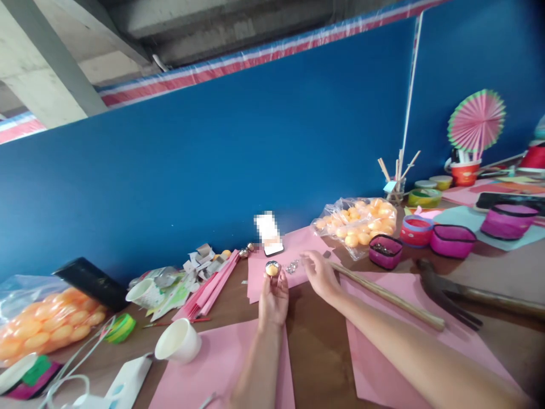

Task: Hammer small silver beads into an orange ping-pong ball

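Observation:
My left hand (275,298) holds up a small shiny metal cup (272,277) with an orange ball (272,269) seated in it, fingers closed around its underside. My right hand (321,275) hovers just to the right, fingers loosely bent and apart, nothing visible in them. Between the two hands, small silvery pieces (292,266) lie on a sheet of pink paper (302,244). By my right wrist lies a wooden-handled hammer (392,295), its head partly hidden behind that hand. A phone (269,233) with a blurred screen leans behind the metal cup.
Bags of orange balls stand at the back right (361,221) and far left (55,324). A white cup (179,341) and folded pink paper (213,284) are at left. A claw hammer (468,292) and purple containers (453,241) are at right. A blue partition (213,170) bounds the back.

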